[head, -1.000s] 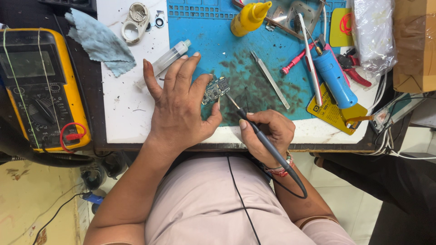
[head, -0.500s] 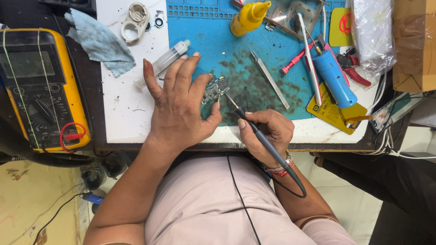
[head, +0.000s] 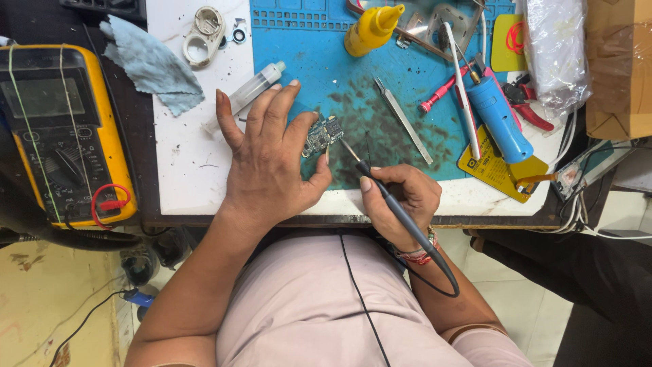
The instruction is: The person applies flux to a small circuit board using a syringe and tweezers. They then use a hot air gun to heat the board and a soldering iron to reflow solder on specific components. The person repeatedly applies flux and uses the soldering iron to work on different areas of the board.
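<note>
Still unchanged: left hand (head: pixel 268 160) pins circuit board (head: pixel 321 134), right hand (head: pixel 401 197) grips soldering iron (head: pixel 390 204)

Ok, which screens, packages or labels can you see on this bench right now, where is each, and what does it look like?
Multimeter: far left edge, yellow case, grey blank rectangular screen, black dial, red lead coiled at its lower corner.
Clear plastic bag: top right, crumpled, shiny.
Cardboard box: far right, brown.
Yellow card: right of the blue mat, under a blue cylinder, black printing.
Yellow bottle: top centre, nozzle cap, no label showing.
</note>
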